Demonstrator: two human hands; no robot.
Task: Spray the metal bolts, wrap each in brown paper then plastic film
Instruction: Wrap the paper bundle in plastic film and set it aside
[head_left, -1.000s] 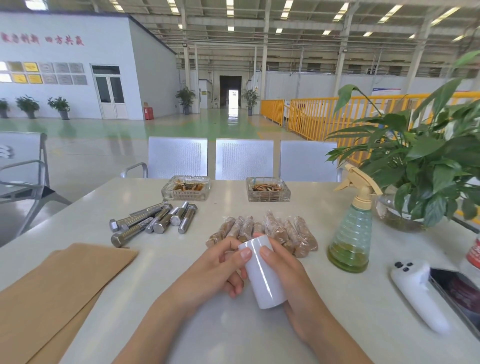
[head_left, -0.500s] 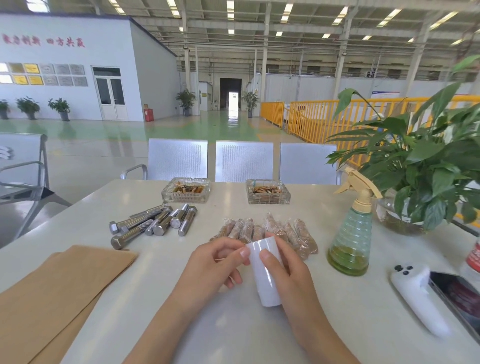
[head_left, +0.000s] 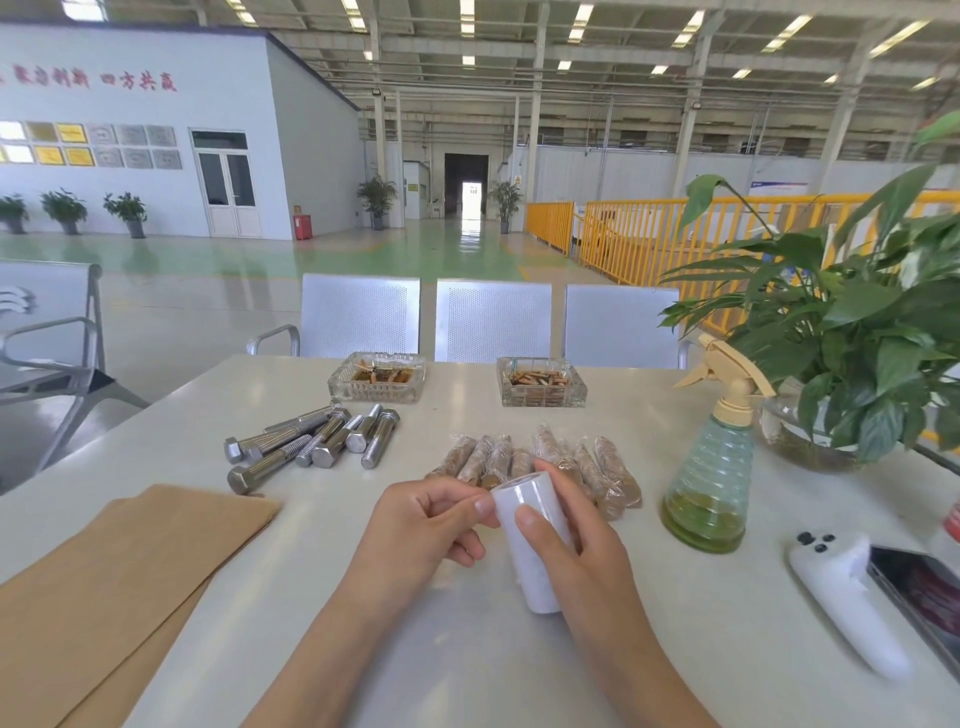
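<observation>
Plastic film roll (head_left: 524, 525) tilted in right hand's (head_left: 582, 551) curled grip, left hand (head_left: 421, 525) pinching its top edge.

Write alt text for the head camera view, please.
Both hands hold a white roll of plastic film over a pale table: right hand gripping it, left hand pinching its edge. Behind lie wrapped bolts, bare bolts, brown paper and a spray bottle.

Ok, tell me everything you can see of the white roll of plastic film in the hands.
The roll of plastic film is a short glossy white cylinder, tilted with its top end leaning away from the camera, held just above the table. The right hand grips its side, thumb across the front. The left hand pinches at its upper left edge. Wrapped bolts lie just behind it.
</observation>
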